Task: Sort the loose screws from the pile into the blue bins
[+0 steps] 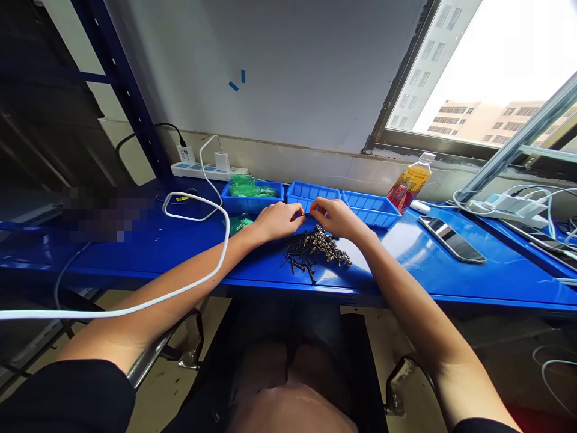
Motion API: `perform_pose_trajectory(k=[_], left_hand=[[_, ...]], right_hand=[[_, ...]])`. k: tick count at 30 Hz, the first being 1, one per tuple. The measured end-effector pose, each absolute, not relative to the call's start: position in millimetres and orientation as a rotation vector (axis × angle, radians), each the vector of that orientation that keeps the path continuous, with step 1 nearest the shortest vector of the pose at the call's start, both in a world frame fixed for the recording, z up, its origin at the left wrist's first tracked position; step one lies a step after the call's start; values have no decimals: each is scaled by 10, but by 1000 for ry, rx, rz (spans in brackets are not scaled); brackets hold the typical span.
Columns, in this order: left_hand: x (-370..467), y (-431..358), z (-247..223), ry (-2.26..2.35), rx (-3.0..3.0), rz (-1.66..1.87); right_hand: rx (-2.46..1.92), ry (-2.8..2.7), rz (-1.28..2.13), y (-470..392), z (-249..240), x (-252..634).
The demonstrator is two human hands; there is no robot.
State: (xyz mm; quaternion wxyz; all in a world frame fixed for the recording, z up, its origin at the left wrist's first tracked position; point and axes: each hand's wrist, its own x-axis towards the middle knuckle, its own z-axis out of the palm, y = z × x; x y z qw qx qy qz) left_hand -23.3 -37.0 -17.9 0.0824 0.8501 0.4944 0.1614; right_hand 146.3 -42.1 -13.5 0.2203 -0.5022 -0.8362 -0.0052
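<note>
My left hand (280,221) and my right hand (336,218) meet over the blue table, fingers pinched. A small dark screw (308,214) shows between their fingertips, partly hidden by the fingers. Just below the hands lies a loose pile of screws (320,245), dark shafts towards the left and shinier brassy pieces towards the right. Behind my hands stand a middle blue bin (311,191) and a right blue bin (374,207). The left blue bin (252,204) is heaped with green plastic bags (247,186). Another green bag (238,223) lies beside my left hand.
A white cable (198,278) loops across my left forearm. Power strips (207,172) stand by the wall on the left and at the far right. A drink bottle (411,180) stands beside the right bin, and a phone (452,239) lies on the blue table (509,276).
</note>
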Motion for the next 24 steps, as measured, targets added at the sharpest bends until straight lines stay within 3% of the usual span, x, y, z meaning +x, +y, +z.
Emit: perform_pose_trajectory(k=[24], left_hand=[[-242, -383, -164, 1483, 2597, 419]], right_hand=[[-1397, -2289, 31, -430, -135, 1447]])
